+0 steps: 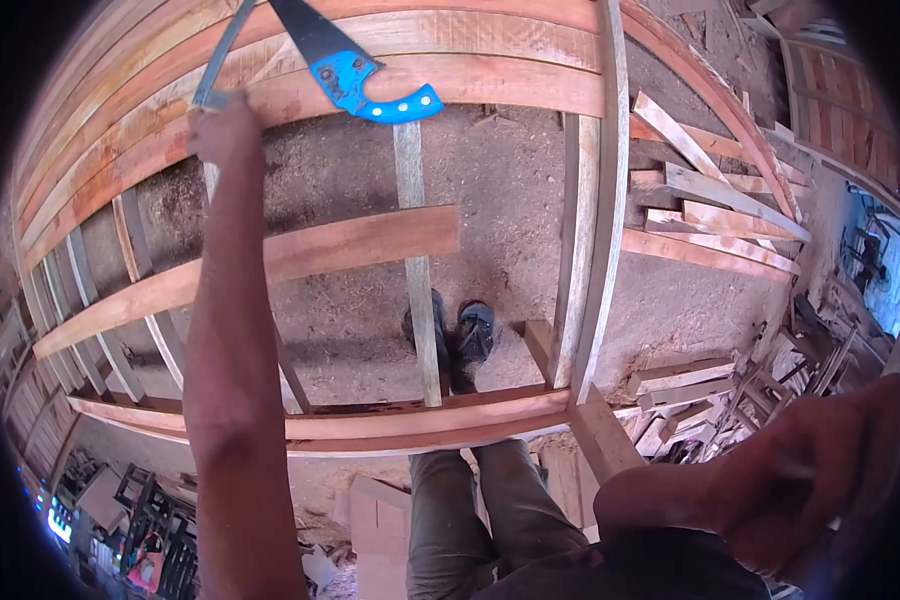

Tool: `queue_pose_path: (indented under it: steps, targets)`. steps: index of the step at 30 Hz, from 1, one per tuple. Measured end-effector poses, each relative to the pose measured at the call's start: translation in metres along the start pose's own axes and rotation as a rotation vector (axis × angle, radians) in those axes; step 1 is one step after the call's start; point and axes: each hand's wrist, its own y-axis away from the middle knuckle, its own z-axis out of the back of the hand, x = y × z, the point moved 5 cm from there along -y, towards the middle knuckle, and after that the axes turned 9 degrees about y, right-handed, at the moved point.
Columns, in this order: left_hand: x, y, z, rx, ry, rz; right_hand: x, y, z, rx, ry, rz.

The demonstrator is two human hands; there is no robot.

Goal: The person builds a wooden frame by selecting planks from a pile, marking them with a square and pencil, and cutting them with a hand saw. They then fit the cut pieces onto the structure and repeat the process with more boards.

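Observation:
My left hand (226, 132) reaches far forward over the wooden frame, its fingers closed around the near end of a try square (222, 58). The square's long grey metal blade lies across the reddish planks (490, 80) and points away from me. Just right of it, a handsaw (355, 85) with a blue handle rests on the same planks, its dark blade pointing away. My right hand (810, 480) is raised close to the camera at the lower right, apart from the frame. It is dark and blurred, and whether its fingers hold anything cannot be made out.
A loose board (360, 243) lies across the frame's pale crosspieces. The near rail (430, 420) passes in front of my legs, and my shoes (475, 330) stand inside the frame. Offcuts (720, 195) lie on the ground at right, with more scrap wood (685, 385) nearer.

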Motion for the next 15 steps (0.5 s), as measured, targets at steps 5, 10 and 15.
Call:
queue_pose_path:
  steps: [5, 10, 15]
  targets:
    - [-0.029, 0.144, 0.006, 0.547, 0.054, -0.286, 0.014, -0.013, -0.017, 0.105, 0.015, 0.119]
    - [-0.028, 0.235, 0.025, 1.124, -0.399, -0.274, 0.004, -0.047, -0.035, 0.189, 0.012, 0.275]
    - [-0.022, 0.231, 0.022, 1.182, -0.358, -0.195, -0.096, -0.155, -0.078, 0.045, 0.165, 0.413]
